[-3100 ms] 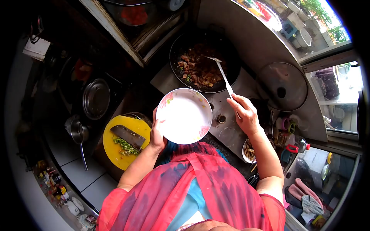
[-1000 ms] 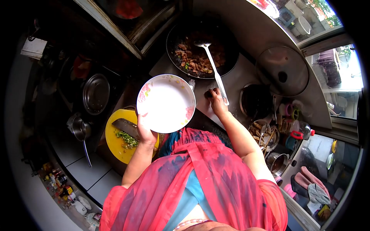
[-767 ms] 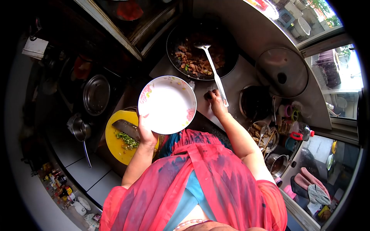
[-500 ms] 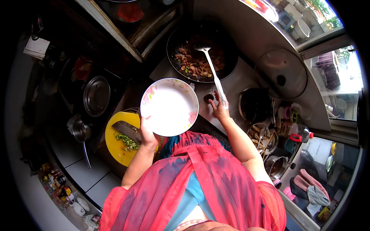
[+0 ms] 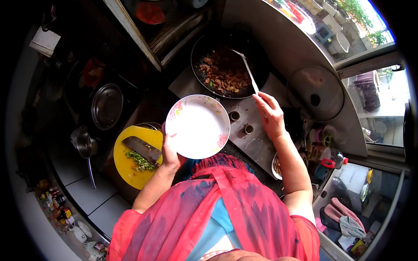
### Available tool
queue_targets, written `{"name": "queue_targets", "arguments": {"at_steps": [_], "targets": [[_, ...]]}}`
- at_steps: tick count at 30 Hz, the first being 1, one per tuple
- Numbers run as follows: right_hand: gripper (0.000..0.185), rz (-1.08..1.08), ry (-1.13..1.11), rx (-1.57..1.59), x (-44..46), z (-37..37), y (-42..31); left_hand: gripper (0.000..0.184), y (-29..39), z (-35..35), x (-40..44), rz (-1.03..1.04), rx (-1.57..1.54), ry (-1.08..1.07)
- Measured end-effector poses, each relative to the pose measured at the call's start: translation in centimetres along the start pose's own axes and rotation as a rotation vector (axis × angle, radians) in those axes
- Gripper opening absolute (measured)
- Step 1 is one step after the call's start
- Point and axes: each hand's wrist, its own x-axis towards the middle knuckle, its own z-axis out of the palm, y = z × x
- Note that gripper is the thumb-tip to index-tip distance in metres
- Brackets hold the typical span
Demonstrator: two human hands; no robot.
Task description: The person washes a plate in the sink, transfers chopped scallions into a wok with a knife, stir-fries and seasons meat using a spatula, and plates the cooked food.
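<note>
My left hand (image 5: 170, 151) grips the left edge of a white deep plate (image 5: 198, 128) with pink flowers; no food shows on it. My right hand (image 5: 271, 115) is closed around the handle of a metal spatula (image 5: 249, 71). The spatula's head reaches into a black wok (image 5: 257, 54), where browned, chopped food (image 5: 225, 75) with bits of green lies. The plate is held in front of the wok, apart from it. Left of my left hand, a cleaver (image 5: 142, 148) and chopped green onion (image 5: 140, 161) rest on a round yellow cutting board (image 5: 124, 174).
Two stove knobs (image 5: 247, 129) sit between the plate and my right forearm. A glass lid (image 5: 320, 93) leans against the right wall. Over on the left are a round metal pan (image 5: 107, 106) and a small saucepan (image 5: 86, 144). Jars and a red-capped bottle (image 5: 337, 157) stand at right.
My right hand has gone from loosely open beside the spatula handle to gripping it, and the handle has swung to the right. The plate stays in my left hand, slightly lower and further right.
</note>
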Motion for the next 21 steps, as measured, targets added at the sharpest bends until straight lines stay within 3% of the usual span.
{"name": "queue_targets", "arguments": {"at_steps": [3, 7, 12, 14, 21], "targets": [[0.024, 0.214, 0.200, 0.168, -0.1, -2.0, -2.0, 0.049, -0.5, -0.5, 0.1, -0.011, -0.028, -0.001], [0.023, 0.577, 0.374, 0.660, -2.2, -2.6, -3.7, 0.049, -1.0, -1.3, 0.4, -0.029, -0.040, 0.001], [0.022, 0.630, 0.334, 0.723, -3.9, -0.5, -3.9, 0.049, -0.3, -0.4, 0.4, 0.008, 0.038, -0.007], [0.021, 0.559, 0.320, 0.635, -4.3, 0.5, -3.7, 0.050, -0.5, -0.6, 0.5, 0.000, 0.021, -0.015], [0.019, 0.611, 0.404, 0.688, -4.1, 0.6, -4.6, 0.051, -0.4, -0.3, 0.5, -0.017, -0.037, -0.006]]}}
